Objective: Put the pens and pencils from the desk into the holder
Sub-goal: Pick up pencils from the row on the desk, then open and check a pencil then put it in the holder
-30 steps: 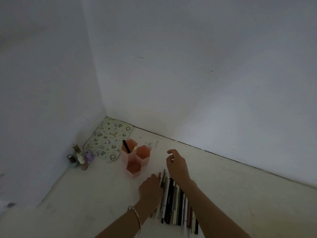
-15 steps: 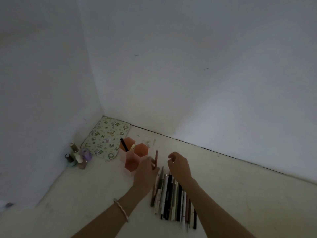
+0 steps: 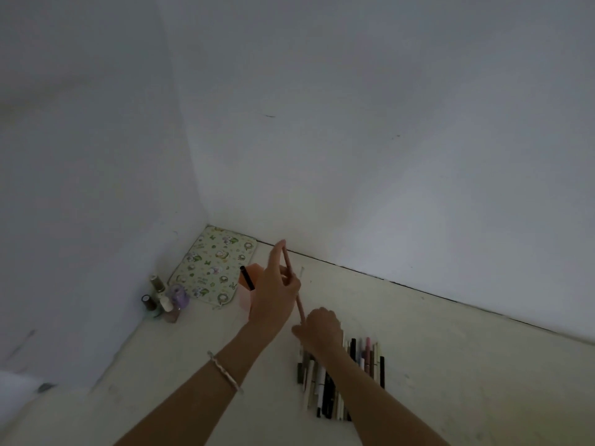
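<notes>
Left hand (image 3: 275,297) has a pinkish pencil (image 3: 291,281) pinched between thumb and curled fingers, the index finger stretched up along its shaft. A second ago this hand lay flat on the left edge of the row of pens (image 3: 325,384). Half a second ago it had the pencil just off the desk (image 3: 434,349). Now the pencil has been carried toward the desk's back left corner, and it stands steeply tilted with its upper end toward the back wall. The hand hangs in front of the pink holder (image 3: 246,300) and hides most of it. A black pen (image 3: 247,277) already leans out of the holder's back cup.

The right hand (image 3: 320,329) has changed too. It hovered with loose fingers past the far end of the row, and it has since come down with its fingers curled over the far tips of the pens. I cannot tell whether it has one in its grip or only rests on them.

For the task, this looks like one pencil almost delivered but not yet dropped in, with the right hand likely picking out the next. Most of the work remains, because the row at the desk's front edge is nearly full. The lower end of the pencil probably needs to swing over an open cup before the hand lets go.
</notes>
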`<state>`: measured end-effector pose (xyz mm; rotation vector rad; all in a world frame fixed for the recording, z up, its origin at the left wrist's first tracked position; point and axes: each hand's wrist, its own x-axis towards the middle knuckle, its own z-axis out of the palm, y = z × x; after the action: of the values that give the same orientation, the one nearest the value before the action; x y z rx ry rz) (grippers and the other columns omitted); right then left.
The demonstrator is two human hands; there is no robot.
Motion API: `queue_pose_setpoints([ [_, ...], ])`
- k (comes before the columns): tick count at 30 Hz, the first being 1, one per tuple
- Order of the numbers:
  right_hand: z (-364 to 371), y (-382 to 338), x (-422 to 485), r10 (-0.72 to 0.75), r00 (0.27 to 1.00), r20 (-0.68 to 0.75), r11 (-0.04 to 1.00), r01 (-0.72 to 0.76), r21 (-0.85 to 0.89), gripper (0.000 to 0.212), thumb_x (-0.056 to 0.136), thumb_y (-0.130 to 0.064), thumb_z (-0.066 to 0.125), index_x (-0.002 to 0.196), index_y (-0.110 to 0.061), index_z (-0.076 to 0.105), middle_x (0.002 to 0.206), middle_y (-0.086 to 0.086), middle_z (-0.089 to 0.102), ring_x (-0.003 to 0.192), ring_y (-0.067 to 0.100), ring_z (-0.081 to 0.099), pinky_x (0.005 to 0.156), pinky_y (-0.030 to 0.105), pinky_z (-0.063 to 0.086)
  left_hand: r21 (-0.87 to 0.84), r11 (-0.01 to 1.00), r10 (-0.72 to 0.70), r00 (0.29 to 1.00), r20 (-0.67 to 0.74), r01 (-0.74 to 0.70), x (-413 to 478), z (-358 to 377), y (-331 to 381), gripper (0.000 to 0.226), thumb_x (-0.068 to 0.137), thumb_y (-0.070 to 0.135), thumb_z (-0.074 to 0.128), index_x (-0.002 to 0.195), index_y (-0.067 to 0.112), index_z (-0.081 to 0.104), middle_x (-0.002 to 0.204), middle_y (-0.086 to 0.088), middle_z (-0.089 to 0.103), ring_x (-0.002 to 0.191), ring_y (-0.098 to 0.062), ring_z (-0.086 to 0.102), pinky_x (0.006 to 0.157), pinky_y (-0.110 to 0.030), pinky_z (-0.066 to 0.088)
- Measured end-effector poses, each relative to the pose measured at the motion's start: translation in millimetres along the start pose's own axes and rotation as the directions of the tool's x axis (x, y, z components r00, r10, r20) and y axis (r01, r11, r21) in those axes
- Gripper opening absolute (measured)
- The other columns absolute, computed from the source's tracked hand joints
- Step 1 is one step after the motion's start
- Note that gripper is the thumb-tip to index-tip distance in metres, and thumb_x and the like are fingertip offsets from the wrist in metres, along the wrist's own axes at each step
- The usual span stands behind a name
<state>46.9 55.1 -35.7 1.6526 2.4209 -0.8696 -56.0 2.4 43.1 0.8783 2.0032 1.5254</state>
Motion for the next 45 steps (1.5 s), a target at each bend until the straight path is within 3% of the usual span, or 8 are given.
queue_pose_setpoints([
  [3,-35,-9,10,-0.002,0.992,-0.126,0.978,0.028,0.205,0.034,0.076,-0.029,0.067,0.052,-0.008,0.057,0.045,-0.003,0.048,0.041,0.008,0.046,0.044,0.019,0.042,-0.004,0.997,0.079,0.969,-0.236,-0.082,23,-25,8,0.069,0.091,0.009,0.061,0.144,0.038,0.029,0.088,0.006,0.063,0.071,-0.005,0.067,0.056,-0.016,0.056],
  [6,-71,-17,17,0.021,0.963,-0.268,0.914,0.09,0.395,0.029,0.08,-0.025,0.059,0.059,-0.014,0.044,0.053,-0.003,0.044,0.047,0.012,0.04,0.045,0.023,0.033,0.014,0.988,0.146,0.904,-0.402,-0.154,39,-55,5,0.065,0.093,0.013,0.06,0.142,0.041,0.029,0.09,0.006,0.064,0.074,-0.003,0.067,0.061,-0.012,0.053],
  [14,-91,-53,10,-0.048,0.898,-0.437,0.656,0.358,0.664,0.007,0.09,-0.01,0.051,0.095,-0.013,0.049,0.065,0.004,0.053,0.049,0.008,0.044,0.046,0.025,0.04,0.389,0.91,0.236,0.951,-0.199,-0.144,23,-57,-46,0.03,0.093,0.01,0.057,0.121,0.021,0.055,0.107,0.0,0.066,0.1,-0.02,0.063,0.085,-0.03,0.048],
  [19,-81,-78,3,-0.121,0.817,-0.564,0.581,0.519,0.627,0.027,0.098,-0.011,0.047,0.122,-0.023,0.042,0.076,0.001,0.067,0.05,0.013,0.055,0.045,0.021,0.044,0.448,0.885,0.296,0.897,-0.329,-0.128,21,-67,-48,0.027,0.091,0.003,0.053,0.115,0.011,0.063,0.116,-0.006,0.061,0.111,-0.022,0.055,0.096,-0.033,0.044],
  [26,-40,-93,4,-0.338,0.849,-0.407,0.753,0.503,0.424,0.018,0.099,-0.019,0.044,0.115,-0.027,0.05,0.075,0.0,0.067,0.057,0.008,0.06,0.057,0.031,0.054,0.298,0.946,0.23,0.915,-0.332,-0.13,21,-63,-27,0.03,0.094,0.005,0.046,0.12,0.015,0.059,0.118,-0.001,0.059,0.1,-0.015,0.059,0.083,-0.032,0.052],
  [30,-34,-83,2,-0.428,0.835,-0.347,0.824,0.518,0.231,0.035,0.097,-0.026,0.044,0.131,-0.022,0.053,0.118,0.0,0.065,0.1,0.014,0.062,0.09,0.031,0.051,0.282,0.953,0.204,0.92,-0.334,-0.109,12,-48,-9,0.025,0.087,0.007,0.051,0.107,0.02,0.056,0.1,0.01,0.056,0.085,-0.007,0.055,0.075,-0.025,0.049],
  [38,-71,-20,7,-0.165,0.888,-0.428,0.871,0.335,0.359,0.034,0.092,-0.006,0.048,0.122,-0.02,0.054,0.089,-0.007,0.064,0.071,0.006,0.057,0.062,0.012,0.04,0.357,0.926,0.081,0.987,0.139,-0.126,-55,39,-25,0.032,0.085,0.006,0.054,0.086,0.035,0.04,0.076,0.012,0.048,0.057,-0.003,0.047,0.055,-0.015,0.046],
  [45,-70,33,8,-0.096,0.924,-0.37,0.912,0.231,0.34,0.023,0.095,-0.011,0.045,0.113,-0.018,0.059,0.072,0.001,0.065,0.044,0.006,0.046,0.047,0.017,0.035,0.67,0.734,-0.291,0.943,0.161,0.112,-63,66,-76,0.032,0.097,0.014,0.044,0.129,0.008,0.043,0.12,-0.011,0.057,0.105,-0.027,0.06,0.084,-0.034,0.049],
])
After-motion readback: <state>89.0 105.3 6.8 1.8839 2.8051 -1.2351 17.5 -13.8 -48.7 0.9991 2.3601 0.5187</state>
